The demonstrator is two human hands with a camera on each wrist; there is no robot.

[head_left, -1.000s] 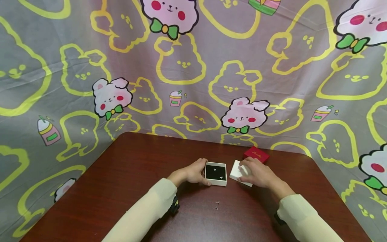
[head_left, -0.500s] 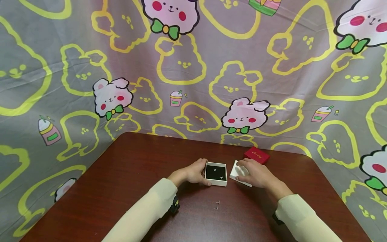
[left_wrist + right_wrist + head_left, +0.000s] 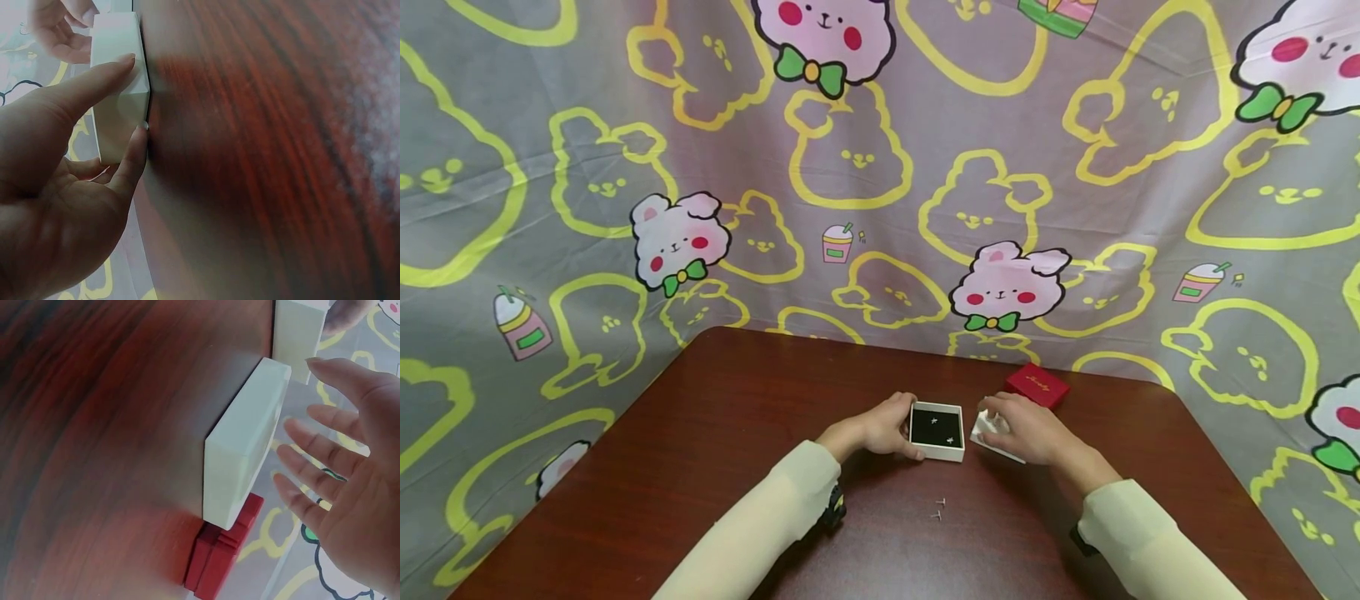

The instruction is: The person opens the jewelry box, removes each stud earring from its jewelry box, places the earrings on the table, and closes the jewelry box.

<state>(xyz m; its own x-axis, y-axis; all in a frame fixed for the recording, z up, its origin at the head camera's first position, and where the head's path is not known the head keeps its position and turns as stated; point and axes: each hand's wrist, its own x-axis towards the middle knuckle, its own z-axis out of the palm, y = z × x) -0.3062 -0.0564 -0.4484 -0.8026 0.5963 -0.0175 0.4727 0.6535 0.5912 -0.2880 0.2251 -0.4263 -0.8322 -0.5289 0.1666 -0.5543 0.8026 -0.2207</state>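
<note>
My left hand grips the left side of a small white jewelry box. The thumb lies along its near wall in the left wrist view, with the fingertips at its side. Inside is a black pad bearing two small star-like earrings. To the right, a white box lid rests on the table, angled. Over it hovers my right hand, its fingers spread and slightly bent, nothing between them in the right wrist view. A small pale shape on the lid, partly hidden by the fingers, I cannot tell.
A red box with gold lettering sits behind the lid. Two small stud-like pieces lie on the dark wooden table in front of the jewelry box. A patterned cloth hangs around the table's back and sides.
The right hand has shifted slightly left over the lid, covering more of it. The left hand and the jewelry box have stayed in place.
</note>
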